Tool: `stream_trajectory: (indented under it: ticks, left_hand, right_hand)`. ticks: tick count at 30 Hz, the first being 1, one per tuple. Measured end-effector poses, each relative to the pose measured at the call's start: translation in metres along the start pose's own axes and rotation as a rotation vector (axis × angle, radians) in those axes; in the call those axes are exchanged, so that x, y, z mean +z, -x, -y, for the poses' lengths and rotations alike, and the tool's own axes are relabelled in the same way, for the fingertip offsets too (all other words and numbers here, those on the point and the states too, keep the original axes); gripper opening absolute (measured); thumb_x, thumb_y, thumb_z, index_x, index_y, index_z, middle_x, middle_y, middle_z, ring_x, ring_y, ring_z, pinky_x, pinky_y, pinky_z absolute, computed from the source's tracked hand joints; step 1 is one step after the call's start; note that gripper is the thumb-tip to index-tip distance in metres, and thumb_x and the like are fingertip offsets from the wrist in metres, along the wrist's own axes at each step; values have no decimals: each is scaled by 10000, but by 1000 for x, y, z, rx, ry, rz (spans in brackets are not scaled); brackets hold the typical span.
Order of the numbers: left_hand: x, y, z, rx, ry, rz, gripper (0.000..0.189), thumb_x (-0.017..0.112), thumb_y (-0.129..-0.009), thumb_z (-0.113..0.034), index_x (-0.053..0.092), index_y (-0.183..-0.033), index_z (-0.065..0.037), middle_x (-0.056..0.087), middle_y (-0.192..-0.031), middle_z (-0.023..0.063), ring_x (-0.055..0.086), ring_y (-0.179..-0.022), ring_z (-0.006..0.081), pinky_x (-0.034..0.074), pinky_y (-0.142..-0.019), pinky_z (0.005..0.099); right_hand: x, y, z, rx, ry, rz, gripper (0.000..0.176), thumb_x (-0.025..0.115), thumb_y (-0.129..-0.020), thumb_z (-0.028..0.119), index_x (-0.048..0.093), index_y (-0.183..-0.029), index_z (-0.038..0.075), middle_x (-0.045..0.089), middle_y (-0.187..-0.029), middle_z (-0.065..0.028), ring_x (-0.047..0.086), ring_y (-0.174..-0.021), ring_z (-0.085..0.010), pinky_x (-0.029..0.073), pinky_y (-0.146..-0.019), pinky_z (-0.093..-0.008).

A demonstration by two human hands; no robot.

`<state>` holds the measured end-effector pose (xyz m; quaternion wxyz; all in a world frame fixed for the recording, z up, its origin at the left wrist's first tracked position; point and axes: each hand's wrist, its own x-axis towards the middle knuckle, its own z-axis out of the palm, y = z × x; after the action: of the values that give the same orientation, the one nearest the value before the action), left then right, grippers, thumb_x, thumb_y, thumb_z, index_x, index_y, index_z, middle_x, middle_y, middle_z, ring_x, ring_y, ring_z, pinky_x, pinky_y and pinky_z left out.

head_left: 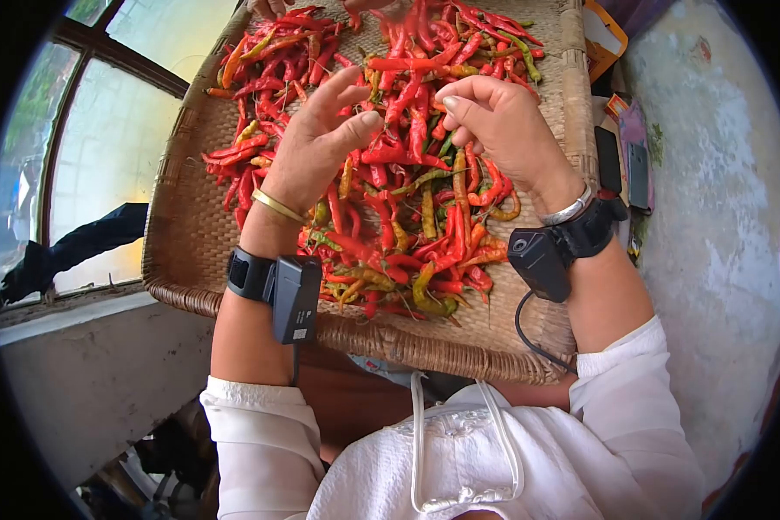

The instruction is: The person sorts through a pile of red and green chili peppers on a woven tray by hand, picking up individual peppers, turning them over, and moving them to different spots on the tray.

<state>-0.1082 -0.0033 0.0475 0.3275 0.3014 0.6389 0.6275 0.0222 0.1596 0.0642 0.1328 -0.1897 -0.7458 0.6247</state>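
Observation:
A heap of chili peppers (377, 251), mostly red with some green, orange and yellowish ones, covers the middle of a woven bamboo tray (529, 334). Over the left part of the heap, my left hand (325, 139) is open, its thumb and fingers apart and nothing between them. To its right, my right hand (511, 130) is closed above the peppers, thumb against the curled fingers. Whatever may be in that pinch is too small to make out. One long red chili pepper (403, 64) lies crosswise beyond the gap between my hands.
Parts of another person's hand (270, 8) show at the tray's far edge. A window (104, 165) with a dark cloth (87, 247) stands at left. Right of the tray are a dark phone (638, 176), a black flat object (607, 159) and an orange-yellow box (602, 39).

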Motion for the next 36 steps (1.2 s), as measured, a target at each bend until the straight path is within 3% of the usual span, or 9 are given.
stream_trajectory:
  ticks: [4, 5, 7, 8, 12, 14, 21, 27, 36]
  left_hand:
    - [0, 2, 11, -156, -730, 127, 346, 608, -801, -162, 545, -1120, -46, 593, -1018, 75, 575, -877, 160, 464, -753, 284]
    - [-3, 2, 16, -156, -732, 135, 346, 608, -801, -162, 545, -1120, -46, 593, -1018, 75, 575, -877, 160, 464, -753, 284]
    - [-10, 2, 32, 90, -1190, 98, 341, 654, -715, -164, 581, -1019, -28, 594, -963, 111, 577, -856, 231, 459, -749, 316]
    - [-12, 3, 41, 217, -1257, 64, 401, 676, -656, -191, 571, -1011, -37, 576, -968, 132, 563, -860, 297, 455, -761, 360]
    - [-2, 5, 42, 255, -1427, 117, 376, 676, -663, -211, 559, -978, -42, 562, -977, 125, 565, -863, 290, 461, -731, 380]
    - [4, 5, 38, 44, -1512, 171, 343, 668, -666, -213, 546, -943, -51, 548, -963, 117, 564, -853, 295, 464, -708, 397]
    - [-3, 1, 47, 132, -1419, 240, 246, 644, -662, -166, 563, -853, -33, 564, -876, 129, 565, -825, 316, 465, -699, 399]
    - [8, 8, 27, 75, -1031, 357, 234, 637, -650, -129, 616, -856, -20, 599, -789, 163, 585, -772, 311, 468, -677, 382]
    - [23, 22, 6, -262, -264, 302, 243, 643, -757, -47, 591, -986, 17, 622, -789, 43, 575, -675, 86, 476, -614, 231]
  right_hand:
    - [2, 0, -1, -4, 13, 33, 183, 550, -836, 168, 606, -872, -3, 584, -687, -8, 535, -573, -59, 446, -540, -208]
    - [2, 0, -2, 0, 46, 42, 181, 556, -827, 166, 609, -864, -3, 591, -682, -22, 546, -584, -72, 450, -551, -218]
    - [3, 0, -6, 2, 79, 47, 179, 562, -817, 164, 613, -857, -3, 599, -676, -35, 557, -595, -84, 454, -561, -228]
    - [6, 0, -9, -48, 107, 79, 176, 567, -806, 163, 617, -846, -1, 607, -683, -51, 566, -602, -101, 457, -572, -243]
    - [12, 3, -12, -116, 204, 126, 163, 578, -760, 159, 625, -809, 11, 624, -695, -96, 599, -622, -173, 465, -599, -289]
    - [12, 4, -12, -148, 265, 139, 160, 579, -744, 165, 622, -796, 20, 620, -678, -103, 611, -638, -205, 469, -605, -303]
    - [12, 5, -13, -145, 258, 125, 159, 583, -744, 175, 623, -786, 28, 624, -701, -112, 612, -655, -233, 469, -614, -326]
    - [12, 5, -13, -156, 563, 267, 178, 606, -742, 206, 621, -783, 34, 618, -733, -145, 604, -712, -293, 469, -648, -372]
    - [14, 7, -14, -195, 473, 310, 213, 609, -744, 232, 629, -846, 46, 618, -737, -146, 609, -709, -286, 472, -648, -371]
